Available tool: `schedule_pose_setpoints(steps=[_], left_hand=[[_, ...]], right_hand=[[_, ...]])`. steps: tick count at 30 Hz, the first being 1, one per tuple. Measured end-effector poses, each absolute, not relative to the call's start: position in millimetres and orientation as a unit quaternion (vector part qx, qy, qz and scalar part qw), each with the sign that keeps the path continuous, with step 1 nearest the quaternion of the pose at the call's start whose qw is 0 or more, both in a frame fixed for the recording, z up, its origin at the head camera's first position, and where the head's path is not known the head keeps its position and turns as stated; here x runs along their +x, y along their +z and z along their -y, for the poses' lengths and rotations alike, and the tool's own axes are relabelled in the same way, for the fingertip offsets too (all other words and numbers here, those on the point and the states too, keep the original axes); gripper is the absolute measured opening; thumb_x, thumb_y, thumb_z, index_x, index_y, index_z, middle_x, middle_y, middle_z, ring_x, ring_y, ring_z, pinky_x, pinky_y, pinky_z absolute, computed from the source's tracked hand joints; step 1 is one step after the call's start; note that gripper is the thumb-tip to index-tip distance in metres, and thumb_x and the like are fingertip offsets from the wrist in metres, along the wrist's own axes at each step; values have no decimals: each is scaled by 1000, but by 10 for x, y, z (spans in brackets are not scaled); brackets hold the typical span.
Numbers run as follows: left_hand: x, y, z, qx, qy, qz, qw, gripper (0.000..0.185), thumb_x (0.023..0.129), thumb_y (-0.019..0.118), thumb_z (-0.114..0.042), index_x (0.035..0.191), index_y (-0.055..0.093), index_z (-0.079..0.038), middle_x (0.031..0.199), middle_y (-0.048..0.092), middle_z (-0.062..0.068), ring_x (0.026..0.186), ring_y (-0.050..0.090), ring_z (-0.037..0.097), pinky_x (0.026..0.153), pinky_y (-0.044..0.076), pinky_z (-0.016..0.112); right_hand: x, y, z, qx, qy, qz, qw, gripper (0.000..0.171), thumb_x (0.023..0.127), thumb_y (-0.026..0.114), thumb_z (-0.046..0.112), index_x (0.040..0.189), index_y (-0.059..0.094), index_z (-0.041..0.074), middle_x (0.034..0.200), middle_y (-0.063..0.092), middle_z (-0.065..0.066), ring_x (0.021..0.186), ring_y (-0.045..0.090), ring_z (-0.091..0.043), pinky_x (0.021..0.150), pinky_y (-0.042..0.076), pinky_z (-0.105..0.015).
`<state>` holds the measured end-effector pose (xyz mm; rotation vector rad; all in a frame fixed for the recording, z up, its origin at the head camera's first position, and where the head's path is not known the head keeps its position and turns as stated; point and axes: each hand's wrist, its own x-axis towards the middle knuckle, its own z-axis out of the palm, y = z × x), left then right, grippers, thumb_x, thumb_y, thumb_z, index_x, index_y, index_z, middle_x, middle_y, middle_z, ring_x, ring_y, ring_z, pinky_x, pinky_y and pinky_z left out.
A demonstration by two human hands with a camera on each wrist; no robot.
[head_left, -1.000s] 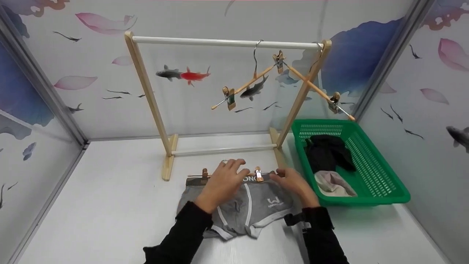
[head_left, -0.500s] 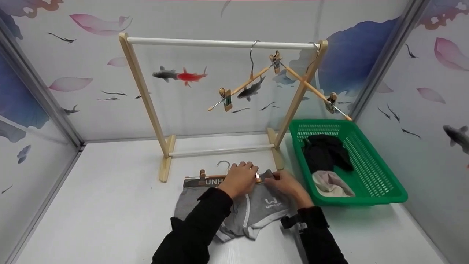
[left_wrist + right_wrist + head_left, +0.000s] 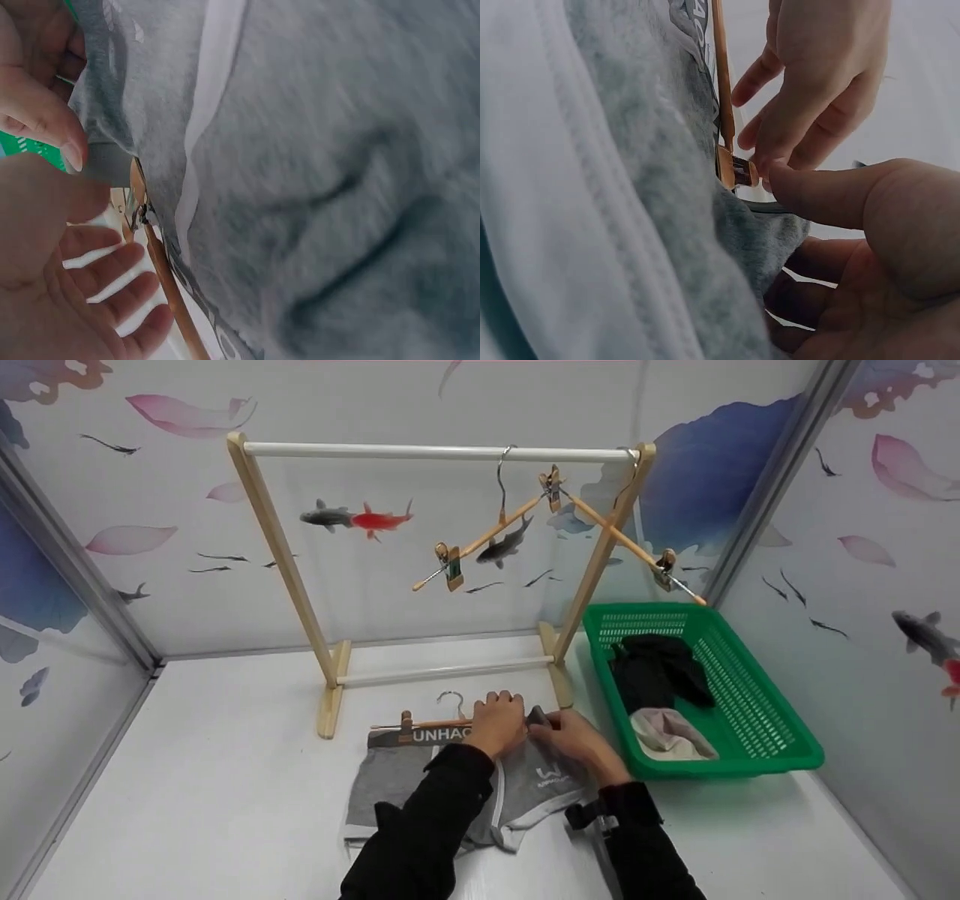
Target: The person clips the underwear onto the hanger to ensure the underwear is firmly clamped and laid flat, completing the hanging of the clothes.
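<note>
Grey boxer briefs [image 3: 394, 772] with white trim and a dark lettered waistband lie flat on the table. A wooden clip hanger [image 3: 439, 725] runs along the waistband, its left clip [image 3: 406, 727] over the band and its metal hook [image 3: 451, 695] pointing away. My left hand [image 3: 497, 727] pinches the right hanger clip [image 3: 726, 166] at its end, covering it in the head view. Close beside it, my right hand [image 3: 577, 737] holds the right corner of the waistband between thumb and fingers; the right wrist view shows the cloth bunched there.
Behind stands a wooden rack [image 3: 285, 562] with a white top rail [image 3: 375, 451]. Two clip hangers [image 3: 501, 526] hang at its right, joined at a clip. A green basket [image 3: 757, 697] on the right holds black cloth [image 3: 652, 679] and pale cloth [image 3: 667, 731].
My left hand has moved right along the hanger from the middle of the waistband to the right clip. The right hand has drawn the waistband corner in toward it.
</note>
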<state>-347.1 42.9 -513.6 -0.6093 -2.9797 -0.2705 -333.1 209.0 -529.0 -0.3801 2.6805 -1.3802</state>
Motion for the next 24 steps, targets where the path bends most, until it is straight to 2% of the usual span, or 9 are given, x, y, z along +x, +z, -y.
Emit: schedule_pose_setpoints(steps=[6, 10, 13, 24], left_hand=[[-3496, -5189, -425, -131, -146, 980, 23, 32, 93, 72, -29, 106, 71, -1, 110, 63, 18, 106, 56, 36, 87, 47, 52], [-3511, -5211, -394, -116, -232, 966, 9, 21, 96, 67, -24, 100, 72, -4, 109, 62, 18, 110, 54, 39, 89, 45, 54], [-3519, -5234, -365, -114, -282, 952, 12, 19, 99, 62, -20, 101, 74, -6, 109, 64, 16, 112, 53, 39, 92, 43, 56], [-3545, -5330, -293, -136, -337, 931, 16, 19, 100, 64, -20, 109, 75, -6, 108, 67, 11, 111, 54, 36, 94, 40, 54]], right_hand=[[-3326, -5287, -2063, -118, -451, -883, 60, 21, 98, 66, 11, 85, 71, -5, 64, 51, 4, 57, 46, -9, 54, 36, -24], [-3332, -5287, -2057, -105, -447, -886, 60, 20, 98, 66, 12, 84, 71, -2, 63, 50, 6, 57, 45, -9, 54, 35, -25], [-3338, -5287, -2050, -100, -444, -888, 61, 21, 98, 65, 12, 83, 70, -2, 62, 47, 6, 56, 43, -10, 55, 33, -27], [-3331, -5286, -2059, -125, -451, -882, 64, 29, 100, 65, 15, 76, 64, -2, 57, 38, 8, 51, 36, -8, 51, 28, -25]])
